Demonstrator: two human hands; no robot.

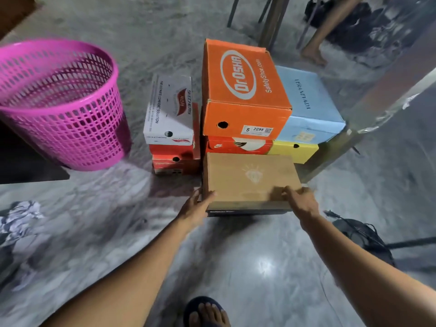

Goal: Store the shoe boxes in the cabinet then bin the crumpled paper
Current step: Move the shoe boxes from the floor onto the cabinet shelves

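glossy grey marble floor (pixel 236 267), table legs (pixel 271 20)

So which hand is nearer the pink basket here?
Left. The left hand rests at the brown box's near left corner, on the side toward the pink basket. The right hand rests on the box's near right corner, farther away.
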